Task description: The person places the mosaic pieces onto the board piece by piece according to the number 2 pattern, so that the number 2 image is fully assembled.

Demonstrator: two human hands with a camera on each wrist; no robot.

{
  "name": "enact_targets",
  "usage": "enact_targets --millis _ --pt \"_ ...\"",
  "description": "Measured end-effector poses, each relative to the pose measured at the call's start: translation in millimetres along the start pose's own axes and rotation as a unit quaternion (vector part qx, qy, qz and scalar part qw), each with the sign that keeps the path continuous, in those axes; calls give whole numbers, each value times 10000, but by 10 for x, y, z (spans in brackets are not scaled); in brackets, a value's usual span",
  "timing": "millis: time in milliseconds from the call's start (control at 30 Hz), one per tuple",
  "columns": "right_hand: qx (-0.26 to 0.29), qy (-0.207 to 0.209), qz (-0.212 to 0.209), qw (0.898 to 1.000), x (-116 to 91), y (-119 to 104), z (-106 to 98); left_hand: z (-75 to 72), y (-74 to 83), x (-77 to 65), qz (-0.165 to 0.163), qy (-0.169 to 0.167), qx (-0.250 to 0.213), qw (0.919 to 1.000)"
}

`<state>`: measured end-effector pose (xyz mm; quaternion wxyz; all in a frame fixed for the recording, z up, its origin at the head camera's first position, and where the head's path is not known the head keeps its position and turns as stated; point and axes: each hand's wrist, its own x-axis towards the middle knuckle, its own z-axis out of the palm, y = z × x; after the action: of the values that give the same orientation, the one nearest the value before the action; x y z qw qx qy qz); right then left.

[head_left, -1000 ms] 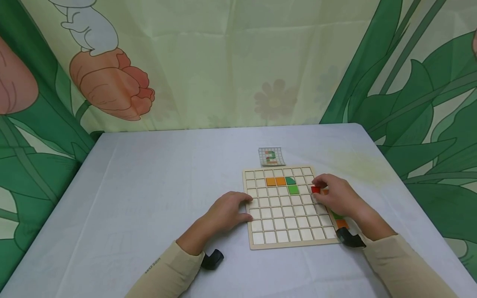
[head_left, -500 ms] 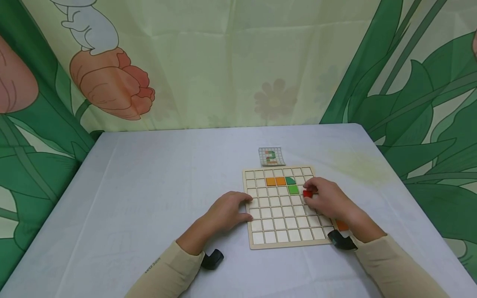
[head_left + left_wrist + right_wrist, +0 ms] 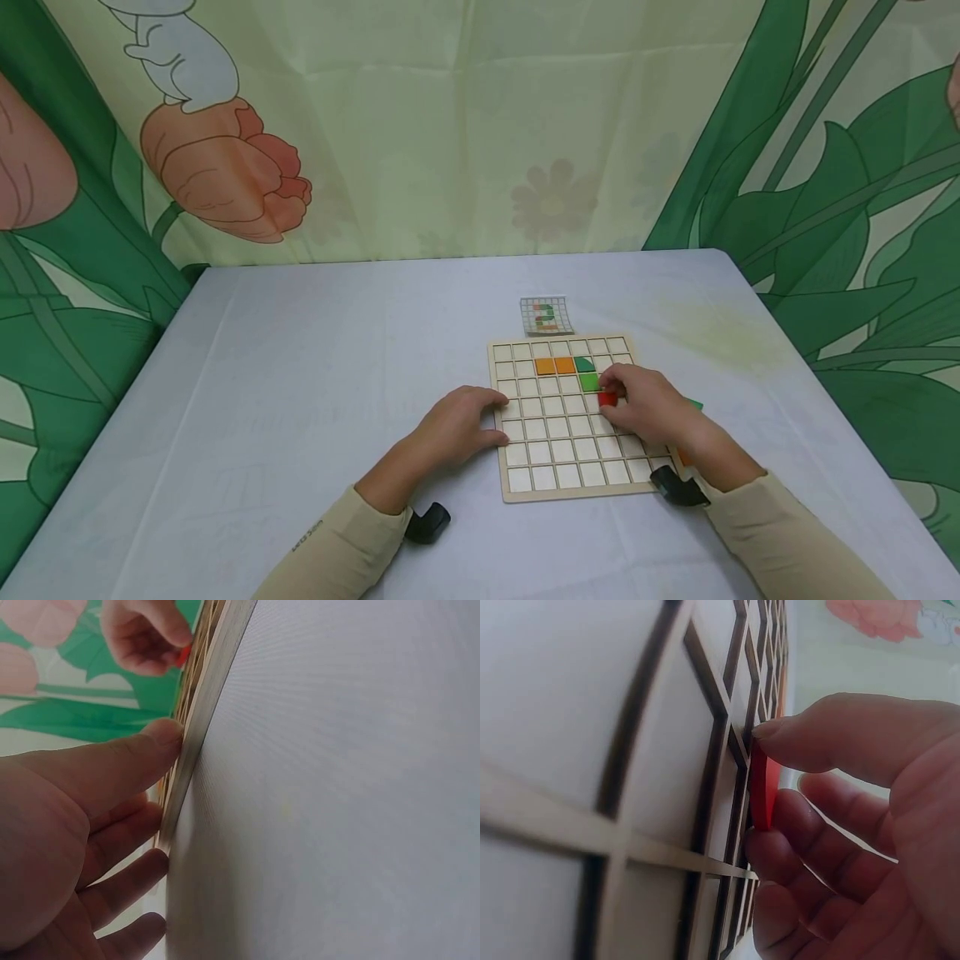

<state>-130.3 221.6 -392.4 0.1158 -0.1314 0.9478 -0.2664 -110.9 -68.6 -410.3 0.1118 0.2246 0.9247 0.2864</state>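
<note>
A light wooden grid board (image 3: 504,495) lies flat on the table. My right hand (image 3: 651,408) pinches a red square tile (image 3: 607,399) between thumb and fingers over the board, just below the light green tile (image 3: 589,382). In the right wrist view the red tile (image 3: 763,784) stands tilted close to the grid ribs. My left hand (image 3: 459,425) rests its thumb and fingertips on the board's left edge; the left wrist view shows these fingers (image 3: 127,889) loosely extended against the rim. Two orange tiles (image 3: 555,366) and a dark green rounded tile (image 3: 584,364) sit in one upper row.
Behind the board lies a small pattern card (image 3: 547,316) printed with a coloured figure on a grid. Right of the board, a green piece (image 3: 697,404) and an orange piece (image 3: 685,457) are partly hidden by my right arm. A white cloth covers the table (image 3: 322,358).
My right hand has carried the red tile leftward and slightly nearer me, from the board's right side to below the light green tile. The left hand has stayed in place.
</note>
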Motion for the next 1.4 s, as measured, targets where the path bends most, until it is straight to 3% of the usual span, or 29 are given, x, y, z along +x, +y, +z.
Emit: enact_targets --millis 867,1400 --pt "-85 46 126 9999 3 -24 14 4 4 -1 -102 -44 -43 9999" --pt "59 241 -57 9997 23 -13 30 1 -8 4 -4 -1 -4 10000"
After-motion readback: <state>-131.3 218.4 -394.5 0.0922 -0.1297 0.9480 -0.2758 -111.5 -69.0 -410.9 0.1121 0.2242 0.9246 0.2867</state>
